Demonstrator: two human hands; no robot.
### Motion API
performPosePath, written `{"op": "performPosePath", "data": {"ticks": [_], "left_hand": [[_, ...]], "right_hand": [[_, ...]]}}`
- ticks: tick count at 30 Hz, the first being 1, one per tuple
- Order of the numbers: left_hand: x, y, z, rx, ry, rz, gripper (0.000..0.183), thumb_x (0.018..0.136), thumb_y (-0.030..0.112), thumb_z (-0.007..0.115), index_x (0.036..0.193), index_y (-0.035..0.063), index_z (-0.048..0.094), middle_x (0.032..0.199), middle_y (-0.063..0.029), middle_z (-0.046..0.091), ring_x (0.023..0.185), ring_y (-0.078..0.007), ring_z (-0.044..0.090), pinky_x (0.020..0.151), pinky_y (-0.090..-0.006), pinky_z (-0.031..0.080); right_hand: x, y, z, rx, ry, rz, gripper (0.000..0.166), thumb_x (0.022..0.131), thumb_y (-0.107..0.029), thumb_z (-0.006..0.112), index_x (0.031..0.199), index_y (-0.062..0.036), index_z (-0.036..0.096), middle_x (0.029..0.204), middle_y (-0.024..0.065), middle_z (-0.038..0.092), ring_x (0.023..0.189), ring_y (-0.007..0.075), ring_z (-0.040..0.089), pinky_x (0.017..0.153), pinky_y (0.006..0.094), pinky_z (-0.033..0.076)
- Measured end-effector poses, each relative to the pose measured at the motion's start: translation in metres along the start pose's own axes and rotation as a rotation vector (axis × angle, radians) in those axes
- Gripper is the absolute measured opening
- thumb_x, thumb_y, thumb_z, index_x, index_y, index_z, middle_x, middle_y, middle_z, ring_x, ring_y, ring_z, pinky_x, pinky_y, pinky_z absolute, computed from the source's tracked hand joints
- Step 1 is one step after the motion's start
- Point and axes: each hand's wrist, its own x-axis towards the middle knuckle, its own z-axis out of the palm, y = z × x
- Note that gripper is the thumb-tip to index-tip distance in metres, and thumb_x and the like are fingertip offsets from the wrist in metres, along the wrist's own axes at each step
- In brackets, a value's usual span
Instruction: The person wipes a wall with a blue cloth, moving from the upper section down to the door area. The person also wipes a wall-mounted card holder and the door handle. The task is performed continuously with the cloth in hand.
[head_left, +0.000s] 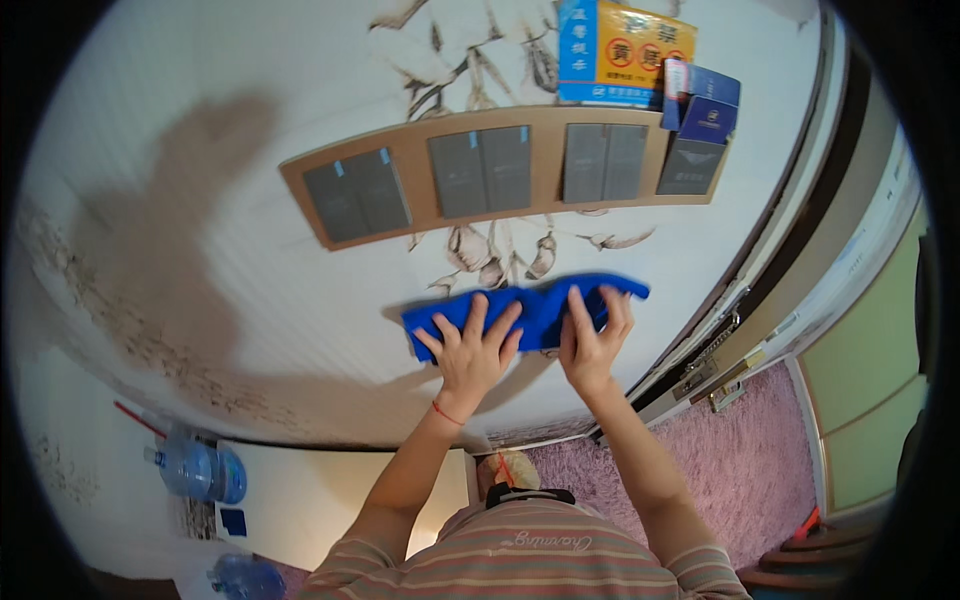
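Note:
A blue cloth (536, 315) lies stretched sideways against the white wall (337, 315), its surface creased and its right end folded to a narrow strip. My left hand (472, 352) rests on the cloth's left part with the fingers spread, pressing it to the wall. A thin red string circles that wrist. With bent fingers, my right hand (596, 337) grips the cloth near its right end; the fingertips are partly hidden in the folds.
Above the cloth, a brown switch panel (420, 180) with grey switches spans the wall. Cards (697, 127) and a printed notice (622, 52) overlap its upper right. To the right stands a door frame (750, 307) with a chain. Water bottles (199, 469) and a white cabinet top (315, 495) are lower left.

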Motion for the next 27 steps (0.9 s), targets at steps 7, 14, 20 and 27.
{"op": "performPosePath", "data": {"ticks": [7,14,20,27], "left_hand": [[-0.097,0.029,0.044,0.1,-0.159,0.443,0.052,0.094,0.048,0.051,0.145,0.0438,0.043,0.16,0.0058,0.025,0.149,-0.0391,-0.002,0.107,-0.068,-0.013],[-0.011,0.05,0.028,-0.161,0.042,0.222,0.045,0.089,0.035,0.062,0.132,0.0223,0.061,0.148,-0.0171,0.041,0.138,-0.0535,0.022,0.109,-0.0657,-0.01],[0.091,0.081,0.0,-0.189,0.181,0.108,0.044,0.091,0.032,0.059,0.134,0.0223,0.061,0.15,-0.0053,0.043,0.143,-0.0554,0.012,0.108,-0.0693,-0.012],[0.121,0.139,0.014,-0.085,0.146,0.162,0.051,0.091,0.032,0.051,0.141,0.0246,0.053,0.152,0.0026,0.042,0.14,-0.0374,0.033,0.112,-0.0658,-0.007]], "right_hand": [[-0.142,0.018,-0.013,-0.05,-0.358,0.192,0.047,0.081,-0.006,0.067,0.127,-0.0081,0.06,0.128,0.0232,0.048,0.12,0.0446,0.046,0.103,0.0559,0.037],[-0.029,0.019,-0.025,0.023,-0.09,0.279,0.061,0.08,0.0,0.069,0.137,-0.0053,0.05,0.145,0.0296,0.034,0.133,0.0528,0.034,0.108,0.0556,0.032],[0.075,0.057,-0.029,0.032,0.113,0.147,0.061,0.082,-0.006,0.064,0.14,-0.0061,0.048,0.152,0.0298,0.026,0.14,0.0531,0.023,0.113,0.0605,0.018],[0.1,0.114,-0.046,0.114,0.157,0.01,0.052,0.077,0.002,0.051,0.127,-0.0074,0.055,0.15,0.0251,0.036,0.142,0.0494,0.025,0.114,0.0618,0.013]]}}
